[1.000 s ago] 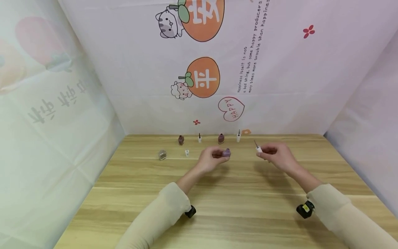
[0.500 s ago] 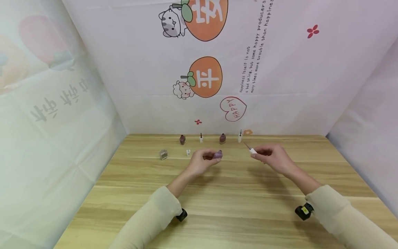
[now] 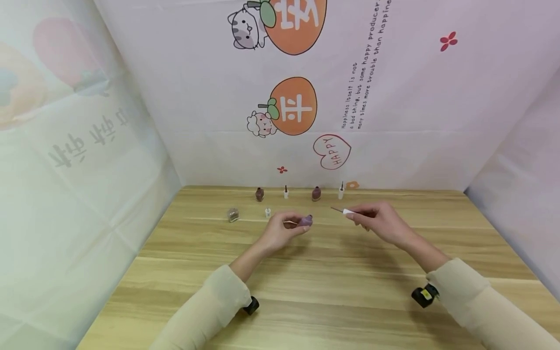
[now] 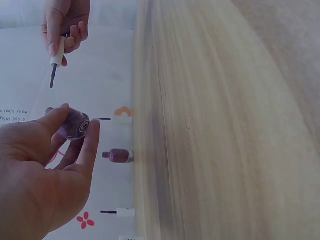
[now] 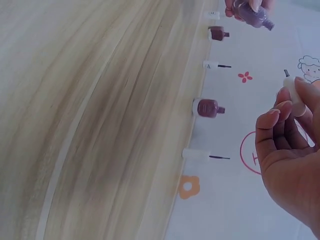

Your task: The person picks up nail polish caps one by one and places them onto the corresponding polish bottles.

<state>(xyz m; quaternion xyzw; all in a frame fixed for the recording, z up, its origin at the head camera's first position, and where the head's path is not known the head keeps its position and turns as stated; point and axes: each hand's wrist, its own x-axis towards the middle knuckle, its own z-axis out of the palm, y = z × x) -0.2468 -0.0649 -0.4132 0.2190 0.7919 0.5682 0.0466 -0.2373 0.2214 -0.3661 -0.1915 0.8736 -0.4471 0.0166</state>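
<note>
A small purple nail polish bottle (image 3: 306,220) is held between the thumb and fingers of my left hand (image 3: 280,232), lifted over the table and tilted with its bare neck toward the right. My right hand (image 3: 381,222) pinches a white nail polish cap (image 3: 348,212), whose thin brush (image 3: 336,209) points left at the bottle. A gap separates brush and bottle neck. In the left wrist view, the bottle (image 4: 75,124) shows its round base between thumb and fingertips. The right wrist view shows the cap (image 5: 295,96) between thumb and fingers.
Behind the hands stand two dark polish bottles, one left (image 3: 260,194) and one right (image 3: 316,194), and two upright white brush caps (image 3: 286,193) (image 3: 341,191). Further left are a greyish bottle (image 3: 233,215) and a small white cap (image 3: 268,212). A printed cloth (image 3: 393,160) hangs along the table's back edge.
My left hand has drawn the purple bottle slightly left and tilted it toward the right. My right hand has moved left, turning the brush from pointing up to nearly level.
</note>
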